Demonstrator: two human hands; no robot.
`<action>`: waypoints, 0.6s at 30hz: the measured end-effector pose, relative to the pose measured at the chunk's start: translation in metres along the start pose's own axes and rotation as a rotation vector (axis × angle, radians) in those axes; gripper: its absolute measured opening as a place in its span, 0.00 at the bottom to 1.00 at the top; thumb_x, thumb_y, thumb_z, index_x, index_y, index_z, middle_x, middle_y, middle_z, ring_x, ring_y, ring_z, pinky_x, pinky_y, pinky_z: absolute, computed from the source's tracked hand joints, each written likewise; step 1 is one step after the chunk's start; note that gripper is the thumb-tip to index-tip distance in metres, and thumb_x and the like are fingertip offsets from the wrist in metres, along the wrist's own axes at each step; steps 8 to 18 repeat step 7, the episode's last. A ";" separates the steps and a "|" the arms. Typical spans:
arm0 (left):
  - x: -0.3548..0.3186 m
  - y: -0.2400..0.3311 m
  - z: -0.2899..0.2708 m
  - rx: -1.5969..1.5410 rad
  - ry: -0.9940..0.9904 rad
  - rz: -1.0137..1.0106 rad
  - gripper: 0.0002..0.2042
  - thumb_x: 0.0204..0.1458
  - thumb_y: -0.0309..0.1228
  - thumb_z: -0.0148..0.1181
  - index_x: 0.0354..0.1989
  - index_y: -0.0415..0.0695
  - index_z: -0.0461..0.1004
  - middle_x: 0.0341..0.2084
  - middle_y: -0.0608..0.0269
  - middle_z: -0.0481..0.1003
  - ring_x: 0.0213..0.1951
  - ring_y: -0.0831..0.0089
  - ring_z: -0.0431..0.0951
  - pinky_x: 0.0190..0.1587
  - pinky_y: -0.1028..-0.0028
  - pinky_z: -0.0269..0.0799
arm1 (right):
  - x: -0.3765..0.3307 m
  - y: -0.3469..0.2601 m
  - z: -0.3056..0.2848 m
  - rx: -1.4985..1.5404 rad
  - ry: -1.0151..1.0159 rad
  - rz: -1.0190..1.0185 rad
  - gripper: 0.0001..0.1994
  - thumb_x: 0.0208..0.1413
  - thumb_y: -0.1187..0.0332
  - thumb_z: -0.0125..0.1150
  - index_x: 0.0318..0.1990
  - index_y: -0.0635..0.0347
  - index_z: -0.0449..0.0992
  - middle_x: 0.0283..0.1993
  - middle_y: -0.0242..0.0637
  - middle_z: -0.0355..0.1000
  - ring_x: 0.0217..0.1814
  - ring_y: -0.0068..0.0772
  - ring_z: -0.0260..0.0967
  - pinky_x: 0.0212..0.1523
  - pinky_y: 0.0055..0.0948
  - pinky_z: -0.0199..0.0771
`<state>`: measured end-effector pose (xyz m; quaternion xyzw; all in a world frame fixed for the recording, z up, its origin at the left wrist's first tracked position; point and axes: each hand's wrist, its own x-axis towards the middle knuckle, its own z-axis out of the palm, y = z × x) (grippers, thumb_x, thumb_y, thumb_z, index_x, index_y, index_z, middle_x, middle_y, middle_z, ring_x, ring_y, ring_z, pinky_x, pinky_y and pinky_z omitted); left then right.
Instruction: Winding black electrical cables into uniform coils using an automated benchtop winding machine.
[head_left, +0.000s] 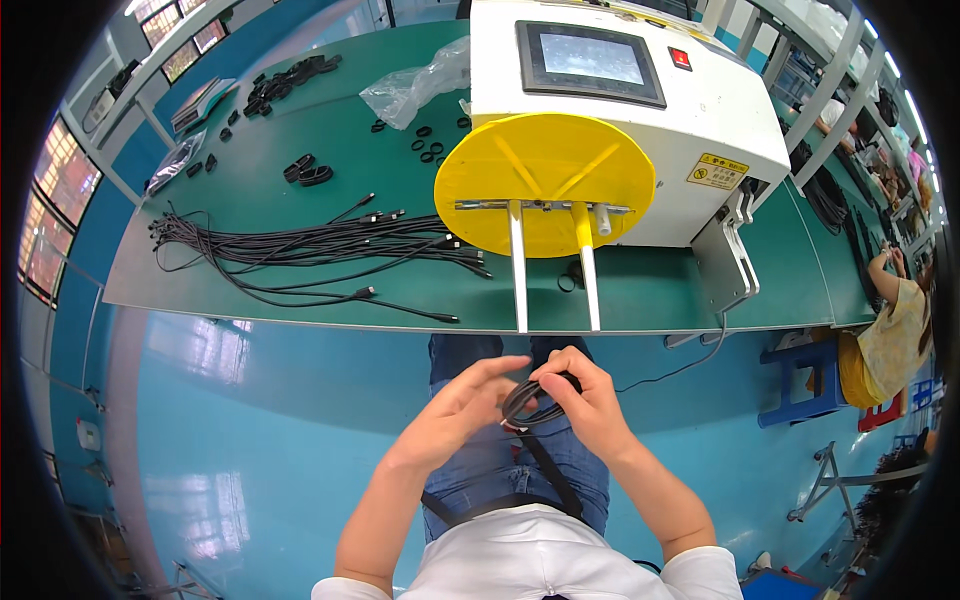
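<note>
A small coil of black cable [517,404] is held over my lap, just in front of the table edge. My right hand [592,405] pinches the coil's right side between thumb and fingers. At the coil's left side is my left hand [462,402], its fingers stretched out and apart; whether its fingertips touch the cable is hard to make out. Beyond the hands, a white machine [630,130] with a screen [590,65] stands on the green table [400,312]. Its yellow disc [545,165] carries two prongs pointing toward me, with nothing wound on them.
Loose black cables [300,245] lie in a bundle on the table's left. Behind them are finished-looking coils [308,170], several small black rings [428,150], a heap of black pieces [285,82] and a clear plastic bag [418,85]. A blue stool [805,382] and a seated person [895,325] are at right.
</note>
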<state>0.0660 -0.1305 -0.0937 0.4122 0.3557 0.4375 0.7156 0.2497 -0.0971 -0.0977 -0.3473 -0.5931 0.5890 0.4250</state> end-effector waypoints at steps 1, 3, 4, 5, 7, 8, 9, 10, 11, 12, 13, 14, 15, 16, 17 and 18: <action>-0.003 0.000 -0.004 -0.213 -0.023 -0.080 0.37 0.46 0.23 0.65 0.65 0.39 0.53 0.41 0.57 0.74 0.43 0.67 0.75 0.46 0.70 0.70 | 0.000 -0.001 -0.001 -0.015 0.007 -0.036 0.04 0.59 0.75 0.51 0.35 0.65 0.72 0.31 0.29 0.64 0.30 0.18 0.59 0.31 0.19 0.59; -0.005 -0.003 -0.007 -0.427 -0.045 -0.161 0.36 0.45 0.24 0.66 0.64 0.40 0.54 0.42 0.58 0.74 0.43 0.68 0.74 0.48 0.71 0.70 | 0.000 -0.002 -0.002 0.018 0.002 -0.018 0.04 0.59 0.75 0.51 0.35 0.65 0.72 0.31 0.29 0.64 0.30 0.18 0.58 0.31 0.18 0.58; -0.004 -0.006 -0.008 -0.399 -0.087 -0.123 0.36 0.47 0.25 0.65 0.64 0.40 0.54 0.43 0.56 0.74 0.44 0.68 0.74 0.47 0.70 0.70 | 0.000 -0.003 -0.002 0.050 -0.001 -0.002 0.04 0.59 0.75 0.51 0.35 0.65 0.72 0.30 0.28 0.63 0.30 0.17 0.56 0.31 0.18 0.57; -0.003 -0.009 -0.010 -0.371 -0.129 -0.084 0.35 0.48 0.26 0.65 0.64 0.40 0.54 0.44 0.55 0.73 0.44 0.67 0.74 0.47 0.70 0.70 | 0.000 -0.004 -0.002 0.082 -0.005 0.014 0.04 0.59 0.75 0.51 0.36 0.64 0.72 0.30 0.28 0.62 0.30 0.17 0.55 0.31 0.18 0.56; -0.002 -0.014 -0.013 -0.266 -0.187 -0.019 0.31 0.53 0.30 0.60 0.64 0.40 0.54 0.48 0.52 0.72 0.49 0.63 0.73 0.49 0.64 0.71 | 0.000 -0.003 -0.003 0.058 -0.013 -0.010 0.04 0.60 0.74 0.51 0.36 0.64 0.72 0.31 0.28 0.63 0.31 0.18 0.57 0.33 0.19 0.58; -0.002 -0.014 -0.013 -0.266 -0.187 -0.019 0.31 0.53 0.30 0.60 0.64 0.40 0.54 0.48 0.52 0.72 0.49 0.63 0.73 0.49 0.64 0.71 | 0.000 -0.003 -0.003 0.058 -0.013 -0.010 0.04 0.60 0.74 0.51 0.36 0.64 0.72 0.31 0.28 0.63 0.31 0.18 0.57 0.33 0.19 0.58; -0.002 -0.014 -0.013 -0.266 -0.187 -0.019 0.31 0.53 0.30 0.60 0.64 0.40 0.54 0.48 0.52 0.72 0.49 0.63 0.73 0.49 0.64 0.71 | 0.000 -0.003 -0.003 0.058 -0.013 -0.010 0.04 0.60 0.74 0.51 0.36 0.64 0.72 0.31 0.28 0.63 0.31 0.18 0.57 0.33 0.19 0.58; -0.002 -0.014 -0.013 -0.266 -0.187 -0.019 0.31 0.53 0.30 0.60 0.64 0.40 0.54 0.48 0.52 0.72 0.49 0.63 0.73 0.49 0.64 0.71 | 0.000 -0.003 -0.003 0.058 -0.013 -0.010 0.04 0.60 0.74 0.51 0.36 0.64 0.72 0.31 0.28 0.63 0.31 0.18 0.57 0.33 0.19 0.58; -0.002 -0.014 -0.013 -0.266 -0.187 -0.019 0.31 0.53 0.30 0.60 0.64 0.40 0.54 0.48 0.52 0.72 0.49 0.63 0.73 0.49 0.64 0.71 | 0.000 -0.003 -0.003 0.058 -0.013 -0.010 0.04 0.60 0.74 0.51 0.36 0.64 0.72 0.31 0.28 0.63 0.31 0.18 0.57 0.33 0.19 0.58; -0.002 -0.014 -0.013 -0.266 -0.187 -0.019 0.31 0.53 0.30 0.60 0.64 0.40 0.54 0.48 0.52 0.72 0.49 0.63 0.73 0.49 0.64 0.71 | 0.000 -0.003 -0.003 0.058 -0.013 -0.010 0.04 0.60 0.74 0.51 0.36 0.64 0.72 0.31 0.28 0.63 0.31 0.18 0.57 0.33 0.19 0.58; -0.002 -0.014 -0.013 -0.266 -0.187 -0.019 0.31 0.53 0.30 0.60 0.64 0.40 0.54 0.48 0.52 0.72 0.49 0.63 0.73 0.49 0.64 0.71 | 0.000 -0.003 -0.003 0.058 -0.013 -0.010 0.04 0.60 0.74 0.51 0.36 0.64 0.72 0.31 0.28 0.63 0.31 0.18 0.57 0.33 0.19 0.58; -0.002 -0.014 -0.013 -0.266 -0.187 -0.019 0.31 0.53 0.30 0.60 0.64 0.40 0.54 0.48 0.52 0.72 0.49 0.63 0.73 0.49 0.64 0.71 | 0.000 -0.003 -0.003 0.058 -0.013 -0.010 0.04 0.60 0.74 0.51 0.36 0.64 0.72 0.31 0.28 0.63 0.31 0.18 0.57 0.33 0.19 0.58; -0.002 -0.014 -0.013 -0.266 -0.187 -0.019 0.31 0.53 0.30 0.60 0.64 0.40 0.54 0.48 0.52 0.72 0.49 0.63 0.73 0.49 0.64 0.71 | 0.000 -0.003 -0.003 0.058 -0.013 -0.010 0.04 0.60 0.74 0.51 0.36 0.64 0.72 0.31 0.28 0.63 0.31 0.18 0.57 0.33 0.19 0.58; -0.002 -0.014 -0.013 -0.266 -0.187 -0.019 0.31 0.53 0.30 0.60 0.64 0.40 0.54 0.48 0.52 0.72 0.49 0.63 0.73 0.49 0.64 0.71 | 0.000 -0.003 -0.003 0.058 -0.013 -0.010 0.04 0.60 0.74 0.51 0.36 0.64 0.72 0.31 0.28 0.63 0.31 0.18 0.57 0.33 0.19 0.58; -0.002 -0.014 -0.013 -0.266 -0.187 -0.019 0.31 0.53 0.30 0.60 0.64 0.40 0.54 0.48 0.52 0.72 0.49 0.63 0.73 0.49 0.64 0.71 | 0.000 -0.003 -0.003 0.058 -0.013 -0.010 0.04 0.60 0.74 0.51 0.36 0.64 0.72 0.31 0.28 0.63 0.31 0.18 0.57 0.33 0.19 0.58; -0.002 -0.014 -0.013 -0.266 -0.187 -0.019 0.31 0.53 0.30 0.60 0.64 0.40 0.54 0.48 0.52 0.72 0.49 0.63 0.73 0.49 0.64 0.71 | 0.000 -0.003 -0.003 0.058 -0.013 -0.010 0.04 0.60 0.74 0.51 0.36 0.64 0.72 0.31 0.28 0.63 0.31 0.18 0.57 0.33 0.19 0.58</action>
